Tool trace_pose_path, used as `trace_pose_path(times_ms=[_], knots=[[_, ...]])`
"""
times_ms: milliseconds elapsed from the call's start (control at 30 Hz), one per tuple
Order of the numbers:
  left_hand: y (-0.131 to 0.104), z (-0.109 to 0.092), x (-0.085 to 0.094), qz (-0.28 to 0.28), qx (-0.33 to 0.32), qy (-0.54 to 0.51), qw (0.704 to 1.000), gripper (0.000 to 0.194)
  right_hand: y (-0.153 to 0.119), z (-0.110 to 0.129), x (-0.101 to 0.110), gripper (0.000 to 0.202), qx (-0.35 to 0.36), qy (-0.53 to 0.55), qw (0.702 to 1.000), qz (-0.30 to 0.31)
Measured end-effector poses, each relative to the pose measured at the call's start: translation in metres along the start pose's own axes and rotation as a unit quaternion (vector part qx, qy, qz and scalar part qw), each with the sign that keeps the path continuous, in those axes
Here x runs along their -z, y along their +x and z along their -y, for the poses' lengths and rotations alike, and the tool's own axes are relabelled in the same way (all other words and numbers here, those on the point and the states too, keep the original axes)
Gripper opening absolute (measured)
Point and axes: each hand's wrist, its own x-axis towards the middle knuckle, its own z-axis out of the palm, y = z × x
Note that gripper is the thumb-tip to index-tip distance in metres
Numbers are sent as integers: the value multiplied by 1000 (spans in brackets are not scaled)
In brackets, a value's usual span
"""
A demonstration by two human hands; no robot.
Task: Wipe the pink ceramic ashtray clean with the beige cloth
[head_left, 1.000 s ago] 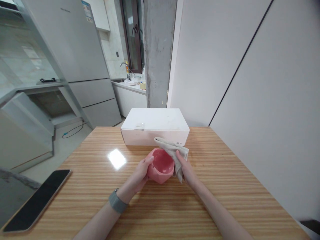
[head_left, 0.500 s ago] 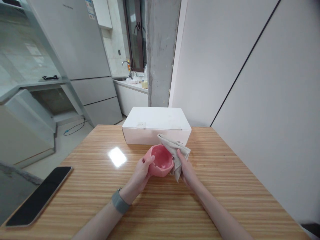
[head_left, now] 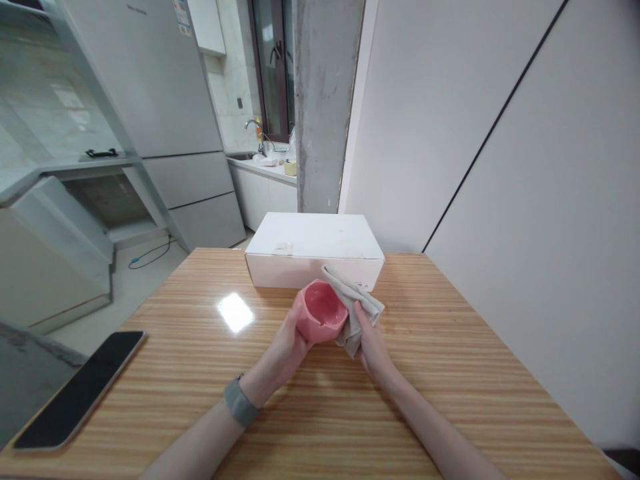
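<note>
My left hand [head_left: 290,341] is closed around the left side and underside of a glossy pink ashtray [head_left: 311,328]. The ashtray has a faceted outside and small notches in its rim, and it is held tilted above the table with its hollow towards me. A folded grey-beige cloth [head_left: 356,303] is gripped in my right hand [head_left: 373,343], which presses it against the ashtray's right outer side. My right thumb lies on top of the cloth; the other fingers are mostly hidden behind it.
A white cardboard box [head_left: 315,235] stands at the table's far edge, just behind the ashtray. On the left edge of the wood-grain table [head_left: 200,407] lies a flat black panel [head_left: 83,390]. A white wall [head_left: 475,220] runs along the right side.
My left thumb has shifted from over the ashtray's rim to its outer side. The ashtray has risen slightly and turned, with the cloth still against its right side.
</note>
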Motion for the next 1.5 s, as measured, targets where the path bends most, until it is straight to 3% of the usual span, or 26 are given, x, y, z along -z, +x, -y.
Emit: trace_pose_path(times_ms=[267, 500, 633, 933, 1133, 1300, 1500], knots=[[3, -12, 17, -5, 127, 43, 991, 57, 5, 9, 3, 45, -1, -5, 1000, -30], [-4, -9, 22, 55, 130, 37, 989, 44, 2, 20, -2, 37, -38, 14, 999, -30], [-8, -7, 23, 75, 118, 55, 989, 42, -2, 24, -8, 35, -47, 25, 998, -33], [-9, -7, 16, 47, 67, 88, 993, 51, 0, 21, -4, 35, -31, 4, 999, -17], [-8, -6, 10, -14, 26, 74, 997, 53, 0, 16, -4, 35, -38, 23, 999, -25], [-5, -1, 12, -59, -17, 72, 996, 50, -4, 13, -9, 32, 5, 15, 1000, -18], [-7, 1, 7, -99, -44, 82, 991, 63, -8, 5, -9, 28, 25, -13, 1000, -1]])
